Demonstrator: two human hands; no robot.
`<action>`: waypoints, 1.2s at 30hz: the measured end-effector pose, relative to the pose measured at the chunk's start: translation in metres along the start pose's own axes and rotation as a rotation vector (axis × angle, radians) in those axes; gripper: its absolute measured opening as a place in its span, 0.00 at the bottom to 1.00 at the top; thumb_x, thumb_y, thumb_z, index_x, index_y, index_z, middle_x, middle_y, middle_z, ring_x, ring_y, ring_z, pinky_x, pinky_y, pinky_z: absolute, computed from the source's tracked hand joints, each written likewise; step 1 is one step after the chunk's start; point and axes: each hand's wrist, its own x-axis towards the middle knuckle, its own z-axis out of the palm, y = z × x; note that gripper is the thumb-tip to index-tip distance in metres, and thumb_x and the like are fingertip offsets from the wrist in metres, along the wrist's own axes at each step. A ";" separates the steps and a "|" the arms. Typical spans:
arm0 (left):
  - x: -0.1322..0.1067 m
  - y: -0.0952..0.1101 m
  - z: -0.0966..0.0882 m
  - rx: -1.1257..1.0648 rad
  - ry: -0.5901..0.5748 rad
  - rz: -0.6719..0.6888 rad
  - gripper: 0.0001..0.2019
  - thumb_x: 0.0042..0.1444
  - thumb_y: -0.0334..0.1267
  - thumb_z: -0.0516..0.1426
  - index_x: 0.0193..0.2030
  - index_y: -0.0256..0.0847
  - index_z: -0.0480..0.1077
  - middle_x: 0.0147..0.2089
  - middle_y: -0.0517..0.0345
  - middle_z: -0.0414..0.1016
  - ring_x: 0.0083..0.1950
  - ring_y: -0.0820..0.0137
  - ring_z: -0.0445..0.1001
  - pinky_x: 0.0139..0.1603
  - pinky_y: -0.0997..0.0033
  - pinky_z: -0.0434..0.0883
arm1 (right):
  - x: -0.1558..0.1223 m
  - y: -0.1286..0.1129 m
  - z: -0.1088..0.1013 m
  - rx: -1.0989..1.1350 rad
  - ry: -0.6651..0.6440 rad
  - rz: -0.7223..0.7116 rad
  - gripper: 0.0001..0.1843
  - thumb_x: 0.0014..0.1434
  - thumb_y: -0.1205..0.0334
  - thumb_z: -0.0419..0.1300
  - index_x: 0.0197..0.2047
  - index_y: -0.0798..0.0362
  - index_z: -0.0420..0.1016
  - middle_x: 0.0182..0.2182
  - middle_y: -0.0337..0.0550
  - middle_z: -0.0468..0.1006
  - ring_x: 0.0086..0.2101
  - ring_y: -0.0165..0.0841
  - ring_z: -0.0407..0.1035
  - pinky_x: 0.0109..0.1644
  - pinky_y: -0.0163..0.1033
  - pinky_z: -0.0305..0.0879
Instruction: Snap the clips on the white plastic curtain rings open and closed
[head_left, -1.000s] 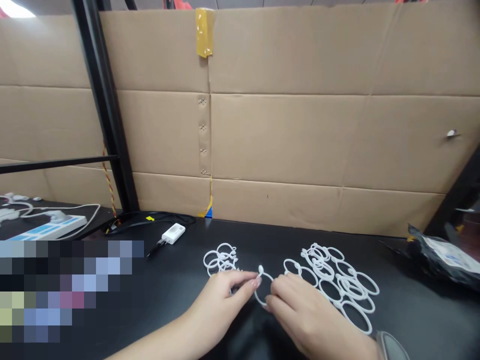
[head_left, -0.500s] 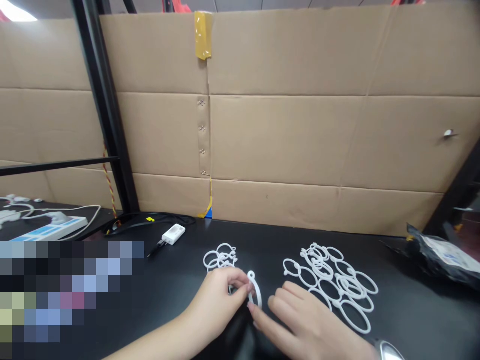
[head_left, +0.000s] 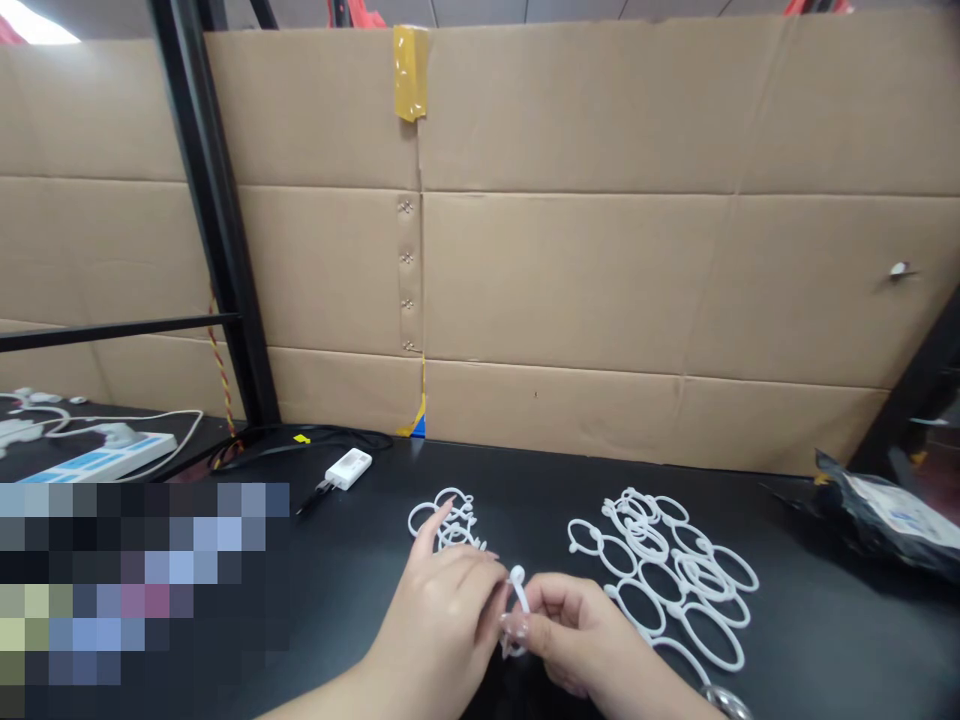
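Note:
My left hand (head_left: 442,615) and my right hand (head_left: 574,635) meet low in the middle of the black table (head_left: 787,640). Both pinch one white plastic ring (head_left: 517,600), which stands on edge between the fingertips, its knob end up. The left index finger sticks out toward a small heap of linked white rings (head_left: 448,518) just beyond it. A larger spread of loose white rings (head_left: 667,570) lies flat to the right of my right hand.
A cardboard wall (head_left: 600,270) closes off the back of the table. A black frame post (head_left: 214,230) rises at the left. A small white adapter with a black cable (head_left: 346,468) lies behind the rings, a power strip (head_left: 97,455) at far left, a dark plastic bag (head_left: 885,515) at right.
The right hand has closed on the ring that the left hand was holding, and both hands have drawn nearer to me. The ring has turned more on edge.

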 end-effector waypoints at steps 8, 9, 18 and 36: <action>-0.001 -0.002 0.000 -0.109 -0.122 0.088 0.11 0.57 0.25 0.53 0.44 0.38 0.72 0.36 0.53 0.81 0.37 0.66 0.80 0.64 0.41 0.48 | -0.006 0.001 0.001 0.077 -0.270 -0.012 0.23 0.56 0.46 0.60 0.31 0.61 0.80 0.11 0.27 0.54 0.13 0.19 0.44 0.18 0.32 0.38; -0.001 -0.002 -0.001 -0.122 -0.125 0.097 0.11 0.57 0.25 0.53 0.45 0.37 0.72 0.36 0.53 0.81 0.36 0.67 0.80 0.64 0.41 0.48 | -0.006 0.001 0.001 0.048 -0.302 -0.040 0.24 0.57 0.45 0.59 0.33 0.61 0.81 0.11 0.27 0.54 0.14 0.18 0.44 0.18 0.32 0.38; -0.001 -0.002 0.000 -0.134 -0.134 0.185 0.13 0.55 0.23 0.51 0.45 0.34 0.71 0.33 0.52 0.80 0.32 0.68 0.79 0.64 0.43 0.50 | -0.006 0.008 0.000 -0.134 -0.310 -0.066 0.34 0.59 0.37 0.48 0.34 0.61 0.81 0.14 0.31 0.59 0.15 0.19 0.49 0.19 0.30 0.44; -0.005 0.006 0.004 -0.126 -0.196 -0.066 0.13 0.50 0.24 0.46 0.22 0.39 0.66 0.17 0.63 0.69 0.19 0.74 0.69 0.60 0.47 0.58 | -0.008 0.004 0.001 -0.181 -0.223 -0.089 0.34 0.60 0.38 0.49 0.26 0.59 0.80 0.08 0.28 0.54 0.12 0.20 0.45 0.18 0.31 0.41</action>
